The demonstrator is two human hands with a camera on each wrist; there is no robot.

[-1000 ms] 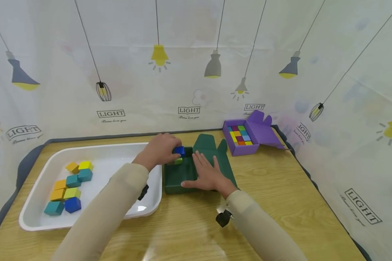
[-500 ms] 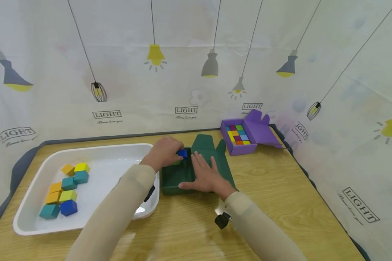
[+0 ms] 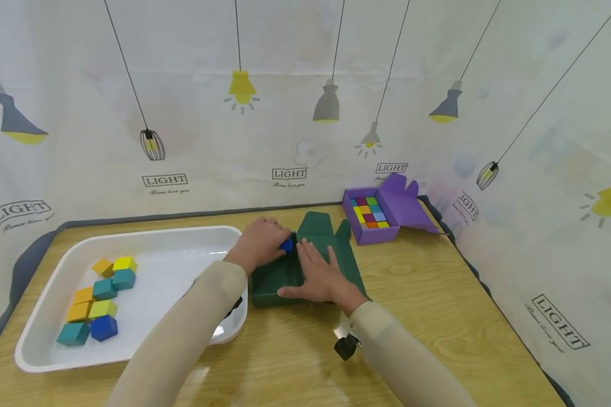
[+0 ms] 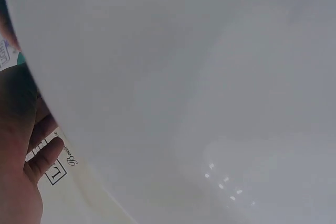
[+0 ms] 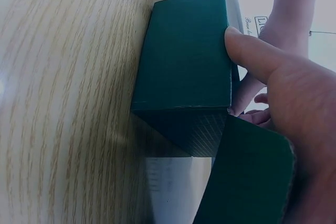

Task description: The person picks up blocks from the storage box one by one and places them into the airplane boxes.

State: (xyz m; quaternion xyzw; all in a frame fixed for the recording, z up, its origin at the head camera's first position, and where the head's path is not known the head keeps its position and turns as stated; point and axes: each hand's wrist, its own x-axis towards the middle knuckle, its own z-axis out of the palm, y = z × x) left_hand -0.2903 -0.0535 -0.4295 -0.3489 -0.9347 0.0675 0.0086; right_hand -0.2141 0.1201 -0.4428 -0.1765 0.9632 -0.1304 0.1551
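Observation:
My left hand (image 3: 262,242) reaches into the back of a green cardboard box (image 3: 275,297) and holds a blue cube (image 3: 287,245) near its back wall. Only part of that cube shows past the fingers, and the hand hides what lies beneath. Spread with straight fingers, my right hand (image 3: 319,277) rests along the box's right edge and the folded-back lid (image 3: 348,257). In the right wrist view, its thumb touches the rim of the box (image 5: 184,51). The left wrist view mostly shows a white surface, with part of my left hand (image 4: 18,145) at the edge.
A white tray (image 3: 183,236) stands left of the green box, with several loose cubes, including a teal cube (image 3: 74,334) and a yellow cube (image 3: 124,264). At the back right, an opened purple box (image 3: 379,235) holds rows of coloured cubes. A printed curtain backs the wooden table (image 3: 427,316).
My left hand has moved slightly right and lower into the green box with the blue cube. The green block seen beneath it earlier is now hidden. My right hand stays on the box.

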